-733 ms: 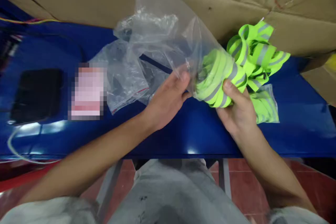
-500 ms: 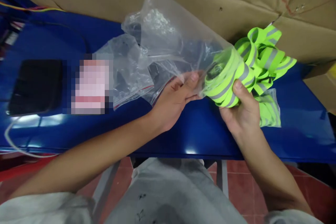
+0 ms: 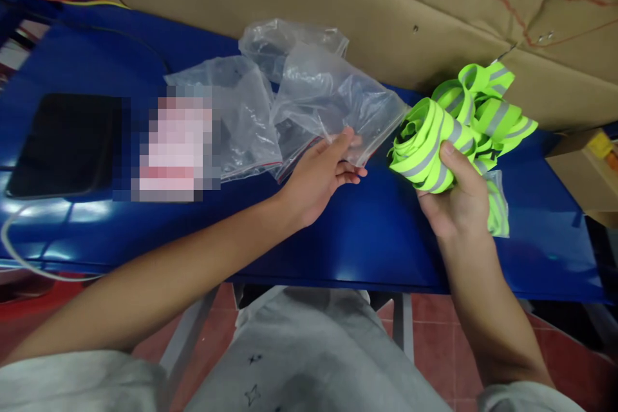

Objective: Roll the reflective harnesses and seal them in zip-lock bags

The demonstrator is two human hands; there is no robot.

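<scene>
Neon roll (image 3: 427, 145) fills the curled right hand (image 3: 461, 196), loose straps (image 3: 495, 117) behind; left hand (image 3: 318, 177) pinches a clear bag (image 3: 333, 87).

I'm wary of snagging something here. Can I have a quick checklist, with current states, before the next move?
1. Right hand gripping the green roll: ok, thumb on its near side.
2. Left hand on the clear bag: ok, thumb against the plastic.
3. Bag mouth open: cannot tell.
4. Bag separate from the other clear bags: not ok, they overlap in view.
5. Roll free of the loose green straps: cannot tell, it partly covers them.
</scene>
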